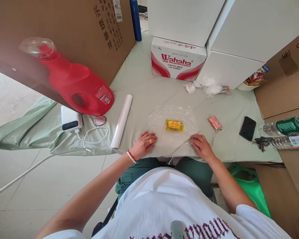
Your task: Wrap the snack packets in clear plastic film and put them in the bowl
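A sheet of clear plastic wrap (174,114) lies spread on the pale green cloth-covered table (144,89). A small yellow packet (174,125) rests in the middle of the sheet. My left hand (144,143) presses flat on the sheet's near left corner, fingers spread, a ring on one finger and a red-and-white band at the wrist. My right hand (201,146) lies flat on the near right corner, fingers stretched out. Neither hand holds anything.
A roll of plastic wrap (121,120) lies left of the sheet. Further left are a red jug (72,81), a white charger (70,121) with cable, and a small round lid (100,120). To the right: a pink packet (215,122), black phone (248,128), keys (261,142), bottles (286,127). A Wahaha box (177,59) and crumpled wrap (206,87) sit behind.
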The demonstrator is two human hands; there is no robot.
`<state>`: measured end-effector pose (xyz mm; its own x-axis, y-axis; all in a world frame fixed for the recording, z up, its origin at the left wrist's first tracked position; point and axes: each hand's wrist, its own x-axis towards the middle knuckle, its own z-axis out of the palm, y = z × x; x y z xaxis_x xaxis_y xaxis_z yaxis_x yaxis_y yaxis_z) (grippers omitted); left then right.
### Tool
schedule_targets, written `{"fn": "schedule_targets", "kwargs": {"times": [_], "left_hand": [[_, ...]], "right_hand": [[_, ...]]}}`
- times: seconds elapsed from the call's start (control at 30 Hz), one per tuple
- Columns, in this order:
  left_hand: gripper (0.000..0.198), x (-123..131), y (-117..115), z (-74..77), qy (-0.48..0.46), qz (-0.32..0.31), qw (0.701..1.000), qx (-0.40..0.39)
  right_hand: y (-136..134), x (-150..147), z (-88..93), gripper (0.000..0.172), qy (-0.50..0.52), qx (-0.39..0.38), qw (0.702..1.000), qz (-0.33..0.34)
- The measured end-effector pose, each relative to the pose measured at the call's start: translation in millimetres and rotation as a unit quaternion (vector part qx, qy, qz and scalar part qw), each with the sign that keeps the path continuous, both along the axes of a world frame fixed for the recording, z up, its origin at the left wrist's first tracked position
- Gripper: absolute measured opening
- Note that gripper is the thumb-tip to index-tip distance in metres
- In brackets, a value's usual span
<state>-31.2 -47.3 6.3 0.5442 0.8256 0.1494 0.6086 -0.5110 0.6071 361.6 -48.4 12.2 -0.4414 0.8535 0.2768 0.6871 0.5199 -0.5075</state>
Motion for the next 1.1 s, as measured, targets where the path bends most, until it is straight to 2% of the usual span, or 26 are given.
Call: {"fn": "schedule_targets", "kwargs": {"times": [0.1, 0.2, 0.3, 0.4, 0.47, 0.57, 0.63, 0.67, 0.73, 0.8, 0.87, 0.93, 0.97, 1.03, 1.1], "left_hand": [[0.03, 3.8, 16.4, 3.7, -0.032, 0.077, 0.997, 0.004], [0.029, 10.6, 48.9, 12.5, 0.008, 0.145, 0.989, 0.0], [0.022, 21.9, 87.8, 14.9, 0.077, 0.237, 0.968, -0.021], [0.017, 29.9, 115.9, 10.4, 0.096, 0.295, 0.95, -0.03], [0.018, 31.2, 121.6, 9.0, 0.099, 0.324, 0.94, -0.029], [0.029, 31.4, 107.9, 15.3, 0.069, 0.388, 0.919, 0.015], [0.035, 35.2, 86.9, 23.8, 0.039, 0.419, 0.904, 0.066], [0.038, 39.3, 74.9, 28.2, 0.033, 0.412, 0.906, 0.087], [0.043, 51.9, 52.8, 34.7, 0.048, 0.332, 0.937, 0.095], [0.047, 67.4, 39.2, 36.5, 0.079, 0.225, 0.968, 0.074], [0.047, 80.5, 37.5, 33.3, 0.109, 0.178, 0.977, 0.052], [0.045, 87.6, 45.2, 26.2, 0.128, 0.207, 0.969, 0.034], [0.043, 88.9, 50.9, 21.9, 0.132, 0.234, 0.963, 0.025], [0.04, 88.3, 62.5, 13.1, 0.127, 0.281, 0.951, 0.005], [0.037, 85.9, 71.9, 5.9, 0.111, 0.311, 0.944, -0.015]], "right_hand": [[20.4, -1.4, 16.5, 0.026, 0.012, -0.014, 1.0, 0.008], [57.9, 1.7, 33.1, 0.029, -0.011, -0.036, 0.999, -0.007], [107.2, -0.4, 43.5, 0.03, -0.098, -0.084, 0.991, -0.034], [153.7, -15.1, 51.1, 0.031, -0.231, -0.146, 0.959, -0.075], [176.3, -31.9, 54.4, 0.035, -0.275, -0.135, 0.946, -0.101], [196.9, -62.6, 51.6, 0.045, -0.255, -0.089, 0.959, -0.086], [204.7, -83.1, 44.4, 0.058, -0.235, -0.088, 0.966, -0.055], [207.7, -92.4, 40.3, 0.067, -0.232, -0.092, 0.967, -0.048], [212.8, -107.5, 33.8, 0.083, -0.232, -0.11, 0.965, -0.056], [216.0, -116.1, 32.6, 0.079, -0.226, -0.146, 0.961, -0.063], [215.2, -117.2, 38.3, 0.056, -0.214, -0.182, 0.959, -0.047], [206.6, -112.4, 48.8, 0.038, -0.191, -0.199, 0.961, -0.014], [198.7, -108.8, 54.7, 0.036, -0.177, -0.192, 0.965, 0.002], [175.9, -101.8, 64.4, 0.039, -0.164, -0.157, 0.973, 0.04], [147.1, -97.6, 68.1, 0.042, -0.195, -0.12, 0.97, 0.088]]}}
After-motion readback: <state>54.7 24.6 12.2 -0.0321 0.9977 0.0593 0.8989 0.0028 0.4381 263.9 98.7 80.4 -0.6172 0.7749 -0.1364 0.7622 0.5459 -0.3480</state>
